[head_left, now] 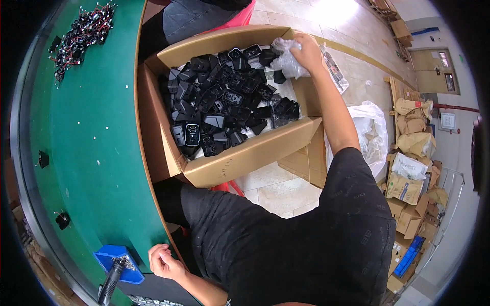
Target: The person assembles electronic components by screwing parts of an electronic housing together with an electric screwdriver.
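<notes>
At the far right corner of an open cardboard box point(250, 158), my right hand point(308, 55) is closed on a crumpled clear plastic bag point(287, 62). Many black plastic housings point(219, 92) lie jumbled in the box below the bag, some with a light-edged opening. My left hand point(166, 262) rests by the near edge of the green table point(102, 168), its fingers curled and nothing visible in them. Beside it sits a blue tray point(133, 275) of small metal screws, with a black electric screwdriver point(111, 283) leaning into it.
Wired small parts point(84, 41) are heaped at the table's far left. Two small black pieces point(43, 159) lie nearer. Right of the box stands a white plastic bag point(370, 132). Cartons and sacks point(408, 188) line the right wall. Another person's leg point(189, 23) is beyond the box.
</notes>
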Action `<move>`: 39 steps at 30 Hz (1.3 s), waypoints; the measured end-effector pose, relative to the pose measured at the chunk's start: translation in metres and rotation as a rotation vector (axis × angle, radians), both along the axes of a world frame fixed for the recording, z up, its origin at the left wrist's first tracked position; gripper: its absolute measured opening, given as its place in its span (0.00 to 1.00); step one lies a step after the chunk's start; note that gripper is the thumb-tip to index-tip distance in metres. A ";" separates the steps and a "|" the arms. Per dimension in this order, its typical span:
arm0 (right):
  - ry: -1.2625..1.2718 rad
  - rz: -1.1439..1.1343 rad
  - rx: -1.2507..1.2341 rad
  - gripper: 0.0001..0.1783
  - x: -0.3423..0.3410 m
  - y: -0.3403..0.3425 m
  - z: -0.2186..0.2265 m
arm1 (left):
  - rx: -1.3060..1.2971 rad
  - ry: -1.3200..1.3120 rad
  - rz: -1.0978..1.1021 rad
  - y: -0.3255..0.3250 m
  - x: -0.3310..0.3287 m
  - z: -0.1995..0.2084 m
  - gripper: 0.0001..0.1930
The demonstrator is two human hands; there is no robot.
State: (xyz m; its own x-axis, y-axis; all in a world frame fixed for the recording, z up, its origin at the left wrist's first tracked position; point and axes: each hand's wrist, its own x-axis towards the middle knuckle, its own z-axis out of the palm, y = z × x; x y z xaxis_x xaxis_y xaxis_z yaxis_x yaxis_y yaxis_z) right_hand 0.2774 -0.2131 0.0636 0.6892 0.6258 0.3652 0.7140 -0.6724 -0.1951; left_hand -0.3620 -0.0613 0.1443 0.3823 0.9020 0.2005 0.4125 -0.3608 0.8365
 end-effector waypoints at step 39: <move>0.907 -0.097 -0.805 0.26 -0.078 -0.056 -0.039 | 0.006 -0.019 -0.052 -0.001 -0.003 0.000 0.10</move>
State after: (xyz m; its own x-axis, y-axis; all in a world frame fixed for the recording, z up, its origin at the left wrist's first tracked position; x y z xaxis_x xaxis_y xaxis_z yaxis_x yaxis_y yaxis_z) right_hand 0.1990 -0.2694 0.0245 0.5493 0.3831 -0.7426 0.4750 -0.8743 -0.0996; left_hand -0.3652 -0.0621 0.1448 0.4246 0.8798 0.2136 0.3776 -0.3865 0.8415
